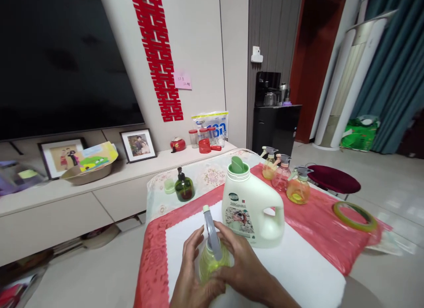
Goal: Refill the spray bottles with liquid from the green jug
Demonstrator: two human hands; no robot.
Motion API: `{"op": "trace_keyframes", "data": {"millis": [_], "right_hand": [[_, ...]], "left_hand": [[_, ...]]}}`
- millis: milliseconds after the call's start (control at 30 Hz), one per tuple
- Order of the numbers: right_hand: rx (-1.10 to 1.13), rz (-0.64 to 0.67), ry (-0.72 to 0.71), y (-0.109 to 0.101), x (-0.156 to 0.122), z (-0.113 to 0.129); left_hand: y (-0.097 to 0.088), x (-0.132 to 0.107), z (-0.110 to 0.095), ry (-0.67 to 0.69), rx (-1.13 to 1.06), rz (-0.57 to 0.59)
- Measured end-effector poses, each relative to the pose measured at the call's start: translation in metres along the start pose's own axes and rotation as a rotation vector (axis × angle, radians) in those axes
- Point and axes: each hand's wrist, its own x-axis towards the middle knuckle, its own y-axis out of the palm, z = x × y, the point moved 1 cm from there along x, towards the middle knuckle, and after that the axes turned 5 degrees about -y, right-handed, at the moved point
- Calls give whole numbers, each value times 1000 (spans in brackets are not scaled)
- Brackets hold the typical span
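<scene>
A clear spray bottle (206, 264) with yellow-green liquid inside stands low in front of me, its grey trigger head (212, 235) pointing away. My left hand (194, 270) is wrapped around its left side, and my right hand (243, 261) closes on it from the right. Parts of the bottle are hidden by my fingers. Just beyond my right hand stands a large pale green detergent jug (265, 200) with a handle; its neck is uncapped, showing a green spout (237, 165). Beneath them lies a white mat (308, 266).
A dark green pump bottle (184, 189) and a light green cap (169, 186) sit at the back left. Three spray bottles (298, 192) line the right side. A tape roll (355, 216) lies on the red cloth (331, 237) at the right edge. A stool (334, 178) stands beyond.
</scene>
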Motion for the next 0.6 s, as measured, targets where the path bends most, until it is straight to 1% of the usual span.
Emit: {"op": "trace_keyframes", "data": {"millis": [67,167,233,267,333,400,467,533,600], "right_hand": [[141,28,11,-7,-2,6],[365,87,12,-19,-7,21],[462,130,11,-26,-11,31],[507,150,5,-28,-12,34],[585,206,-10,-31,-15,37],[619,250,-13,-31,-17,37],[609,240,-16,-31,-17,35],[543,179,-36,-30,-18,35],[443,121,-57,-28,-18,39]], "left_hand": [[-6,-4,2,-101,-33,110],[-12,-9,-4,-221,-141,363],[-11,-14,-10,-278,-251,500],[-9,-16,-13,-306,-312,547],[-2,-20,-16,-358,-426,602],[7,-24,-16,-378,-499,609],[16,-27,-15,-365,-523,555],[22,-28,-15,-322,-528,448],[26,-28,-18,-275,-518,317]]}}
